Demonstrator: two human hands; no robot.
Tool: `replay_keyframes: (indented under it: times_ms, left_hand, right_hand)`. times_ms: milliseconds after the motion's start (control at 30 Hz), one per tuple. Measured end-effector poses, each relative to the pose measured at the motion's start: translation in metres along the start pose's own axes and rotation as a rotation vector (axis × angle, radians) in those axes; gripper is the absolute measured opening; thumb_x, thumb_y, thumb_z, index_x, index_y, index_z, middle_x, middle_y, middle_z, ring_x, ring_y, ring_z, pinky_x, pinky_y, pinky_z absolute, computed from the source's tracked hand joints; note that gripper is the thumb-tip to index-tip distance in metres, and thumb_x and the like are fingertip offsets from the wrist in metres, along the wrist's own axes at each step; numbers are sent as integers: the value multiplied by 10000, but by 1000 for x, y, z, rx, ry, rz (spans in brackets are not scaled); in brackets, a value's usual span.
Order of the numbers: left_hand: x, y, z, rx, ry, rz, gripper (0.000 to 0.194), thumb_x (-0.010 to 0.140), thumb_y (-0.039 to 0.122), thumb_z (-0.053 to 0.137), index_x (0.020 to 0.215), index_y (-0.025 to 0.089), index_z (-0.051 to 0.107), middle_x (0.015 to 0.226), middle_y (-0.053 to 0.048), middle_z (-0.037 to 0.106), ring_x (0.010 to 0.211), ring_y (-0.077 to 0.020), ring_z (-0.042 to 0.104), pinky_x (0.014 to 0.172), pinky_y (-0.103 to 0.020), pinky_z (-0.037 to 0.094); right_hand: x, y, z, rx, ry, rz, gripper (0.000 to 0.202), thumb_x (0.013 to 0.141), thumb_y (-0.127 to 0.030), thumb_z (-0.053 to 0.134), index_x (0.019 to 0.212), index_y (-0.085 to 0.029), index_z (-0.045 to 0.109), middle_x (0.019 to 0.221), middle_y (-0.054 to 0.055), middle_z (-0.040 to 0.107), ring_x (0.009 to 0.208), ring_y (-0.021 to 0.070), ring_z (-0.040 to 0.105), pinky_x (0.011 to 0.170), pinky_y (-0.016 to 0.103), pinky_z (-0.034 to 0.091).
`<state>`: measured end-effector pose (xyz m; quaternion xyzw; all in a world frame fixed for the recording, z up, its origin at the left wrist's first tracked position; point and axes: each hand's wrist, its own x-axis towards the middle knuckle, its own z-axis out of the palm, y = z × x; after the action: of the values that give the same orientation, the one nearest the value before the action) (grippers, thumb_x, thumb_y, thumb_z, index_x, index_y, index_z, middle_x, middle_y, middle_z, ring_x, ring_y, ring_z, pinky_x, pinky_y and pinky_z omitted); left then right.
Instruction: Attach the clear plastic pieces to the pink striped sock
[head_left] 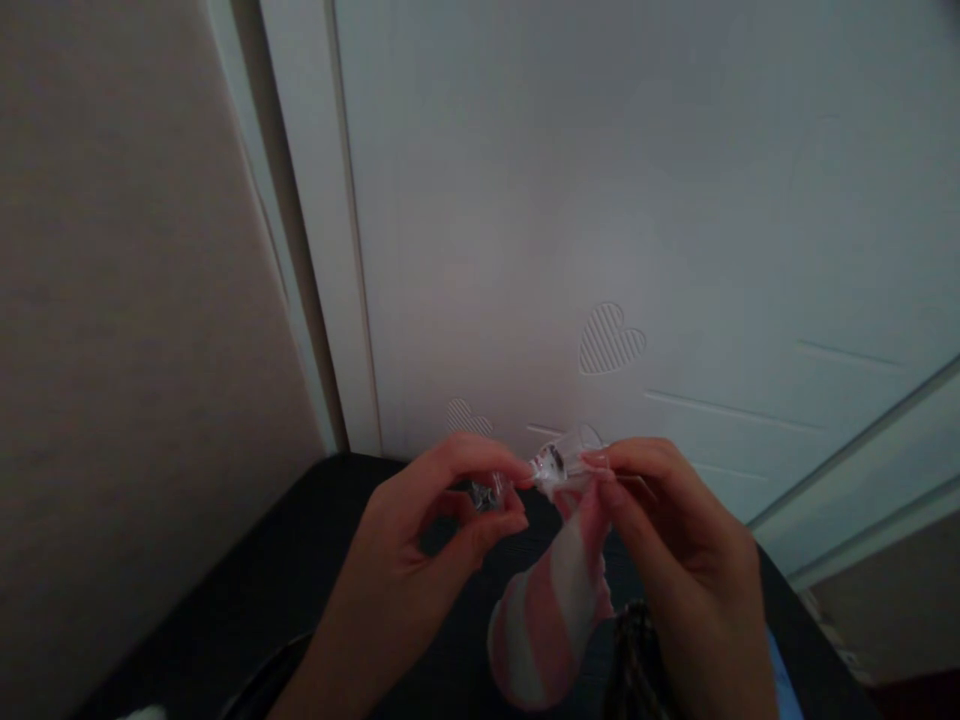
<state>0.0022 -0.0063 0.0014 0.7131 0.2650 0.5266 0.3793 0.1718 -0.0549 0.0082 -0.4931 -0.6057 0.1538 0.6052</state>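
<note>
My left hand (pixel 457 540) is closed in a pinch on a crinkled clear plastic wrapper (pixel 549 465) with a dark print on it. The wrapper stretches across to my right hand (pixel 667 540), whose thumb and fingertips are pinched together. From those right fingertips hangs a soft pink-and-white striped cloth piece (pixel 547 610), shaped like a sock or small pouch, with a wavy edge on its right side. Its rounded lower end is over the dark tabletop; whether it touches cannot be told. The wrapper's far end reaches my right fingertips, beside the cloth's top.
Behind the dark tabletop (pixel 300 540) stands a white panel (pixel 600 200) with embossed hearts and lines. A beige wall (pixel 135 300) rises on the left. A dark textured thing (pixel 636 660) and a blue edge (pixel 784 680) show near my right wrist. A black curved rim (pixel 262 675) lies by my left forearm.
</note>
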Motion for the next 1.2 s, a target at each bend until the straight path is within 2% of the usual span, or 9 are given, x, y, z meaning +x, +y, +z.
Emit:
replay_keyframes:
  times_ms: [133, 433, 700, 933, 1067, 1200]
  left_hand:
    - [1, -2, 0, 80, -14, 34, 192, 820, 113, 628, 922, 275, 624, 904, 44, 636, 708, -76, 595, 571, -147, 472]
    - [0, -6, -2, 149, -14, 106, 217, 820, 80, 617, 899, 282, 616, 940, 50, 635, 888, -105, 605, 712, -187, 488]
    - [0, -7, -2, 173, -11, 123, 215, 809, 71, 626, 882, 274, 619, 926, 54, 653, 877, -104, 614, 703, -182, 489]
    - [1, -4, -1, 179, -11, 120, 178, 819, 82, 613, 868, 253, 625, 931, 28, 658, 868, -120, 623, 681, -193, 492]
    - [-1, -4, -1, 230, 2, 77, 192, 819, 159, 639, 961, 285, 607, 917, 45, 663, 741, -97, 630, 655, -190, 492]
    - [-4, -8, -1, 230, 36, 23, 247, 820, 257, 652, 1044, 308, 564, 909, 45, 663, 702, -100, 638, 622, -201, 485]
  right_hand:
    - [0, -1, -1, 19, -3, 13, 138, 903, -169, 536, 941, -267, 625, 941, -20, 603, 875, 126, 596, 747, 239, 466]
    - [1, -1, -1, 0, 13, -18, 196, 934, -167, 473, 942, -264, 644, 937, -32, 615, 861, 91, 589, 730, 177, 447]
    - [0, 0, 1, 84, 40, 39, 127, 883, -164, 561, 929, -261, 629, 920, -31, 632, 872, 107, 617, 729, 181, 483]
    - [0, 0, 0, 124, 7, 81, 162, 870, -147, 571, 956, -278, 614, 937, -30, 636, 886, 121, 621, 753, 213, 487]
    - [-2, 1, 0, 109, 13, 72, 150, 865, -153, 582, 947, -274, 620, 933, -28, 632, 877, 123, 614, 755, 222, 484]
    - [-1, 0, 1, 72, 33, 57, 122, 866, -169, 591, 926, -271, 624, 915, -34, 622, 866, 115, 607, 744, 213, 474]
